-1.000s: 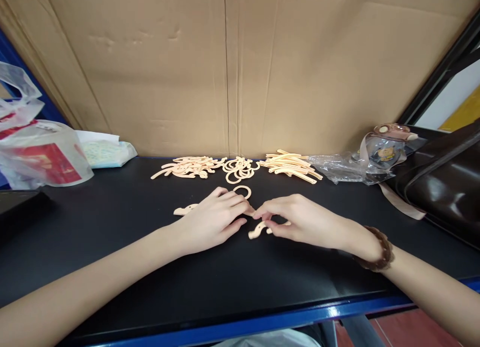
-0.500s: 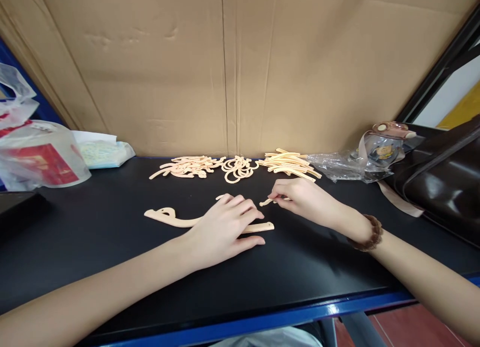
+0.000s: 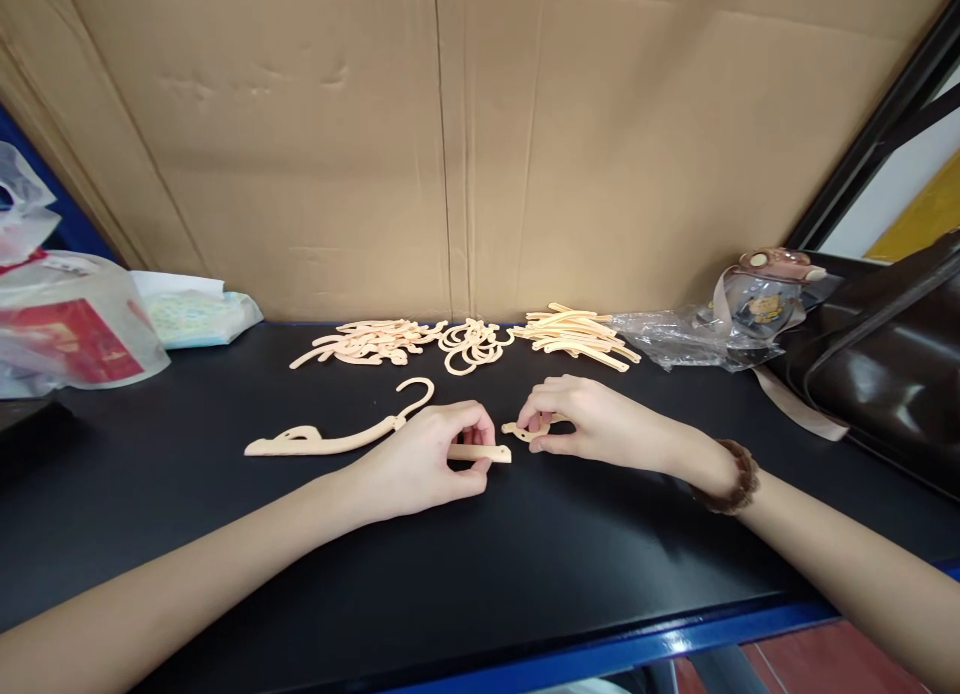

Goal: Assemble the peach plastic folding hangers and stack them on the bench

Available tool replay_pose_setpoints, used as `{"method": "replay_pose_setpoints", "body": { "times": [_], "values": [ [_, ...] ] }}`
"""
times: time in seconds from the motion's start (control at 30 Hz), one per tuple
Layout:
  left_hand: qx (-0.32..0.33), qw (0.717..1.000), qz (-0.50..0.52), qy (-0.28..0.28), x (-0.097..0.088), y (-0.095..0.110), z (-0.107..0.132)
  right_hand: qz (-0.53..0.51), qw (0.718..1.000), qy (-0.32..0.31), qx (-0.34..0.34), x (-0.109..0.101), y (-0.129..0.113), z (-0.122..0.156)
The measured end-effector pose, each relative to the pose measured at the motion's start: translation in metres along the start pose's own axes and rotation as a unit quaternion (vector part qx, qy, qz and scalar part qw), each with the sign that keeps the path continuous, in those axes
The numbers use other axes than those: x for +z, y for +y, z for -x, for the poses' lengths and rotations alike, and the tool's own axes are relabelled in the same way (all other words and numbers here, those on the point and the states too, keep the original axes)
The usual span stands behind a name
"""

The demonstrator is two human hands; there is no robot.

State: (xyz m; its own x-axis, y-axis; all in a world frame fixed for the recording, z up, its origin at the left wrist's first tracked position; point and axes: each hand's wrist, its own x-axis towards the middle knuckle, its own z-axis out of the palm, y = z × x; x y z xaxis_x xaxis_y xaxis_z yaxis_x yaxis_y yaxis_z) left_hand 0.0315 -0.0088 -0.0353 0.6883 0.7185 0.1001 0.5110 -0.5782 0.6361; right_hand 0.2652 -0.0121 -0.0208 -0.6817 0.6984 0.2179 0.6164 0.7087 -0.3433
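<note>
My left hand (image 3: 442, 454) is closed around the right part of a cream plastic clothes hanger (image 3: 352, 438), its thumb and fingers gripping near a flat end with a small hole. The hanger's hook (image 3: 421, 386) points up and its notched arm stretches out to the left. Close by on the right, my right hand (image 3: 585, 419) pinches a small cream hanger end piece (image 3: 525, 433) with a hole in it. A narrow gap separates this piece from the hanger's flat end. Part of the piece is hidden behind my fingers.
At the back of the black table (image 3: 480, 584) lie piles of notched pieces (image 3: 375, 342), hooks (image 3: 474, 346) and straight strips (image 3: 574, 334). A plastic bag (image 3: 75, 319) and a tissue pack (image 3: 199, 314) stand left; a clear bottle (image 3: 765, 299) and dark bag (image 3: 885, 354) stand right. Cardboard (image 3: 300, 144) rises behind.
My left hand has taken hold of the hanger and moved it left, so its hook now shows. My right hand has lowered its end piece toward the hanger's flat end.
</note>
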Motion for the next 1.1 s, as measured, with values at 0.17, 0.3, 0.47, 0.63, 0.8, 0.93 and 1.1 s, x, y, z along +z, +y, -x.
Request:
{"method": "replay_pose_setpoints", "body": {
  "times": [0.17,0.3,0.47,0.63,0.8,0.93,1.1],
  "values": [
    [0.004,0.999,-0.039,-0.012,-0.001,-0.003,-0.002,0.055,0.997,0.044,0.01,0.008,0.003,-0.002],
    [0.011,0.997,-0.07,-0.026,-0.002,-0.003,-0.001,0.0,0.998,0.065,-0.015,0.015,0.002,-0.003],
    [0.033,0.996,-0.08,-0.03,-0.004,-0.002,0.0,-0.035,0.998,0.059,-0.016,0.013,-0.001,-0.003],
    [0.045,0.993,-0.103,-0.035,-0.003,-0.001,0.0,-0.004,0.997,0.016,-0.073,0.001,0.003,-0.001],
    [0.044,0.995,-0.084,-0.037,-0.003,0.0,0.0,0.097,0.992,0.0,-0.078,0.0,0.003,-0.001],
    [0.035,0.995,-0.093,-0.032,-0.003,-0.002,0.0,0.084,0.993,0.032,-0.073,0.002,-0.002,-0.002],
    [0.034,0.994,-0.099,-0.03,-0.003,0.0,0.001,-0.098,0.991,0.093,0.007,0.007,-0.008,-0.003]
  ]
}}
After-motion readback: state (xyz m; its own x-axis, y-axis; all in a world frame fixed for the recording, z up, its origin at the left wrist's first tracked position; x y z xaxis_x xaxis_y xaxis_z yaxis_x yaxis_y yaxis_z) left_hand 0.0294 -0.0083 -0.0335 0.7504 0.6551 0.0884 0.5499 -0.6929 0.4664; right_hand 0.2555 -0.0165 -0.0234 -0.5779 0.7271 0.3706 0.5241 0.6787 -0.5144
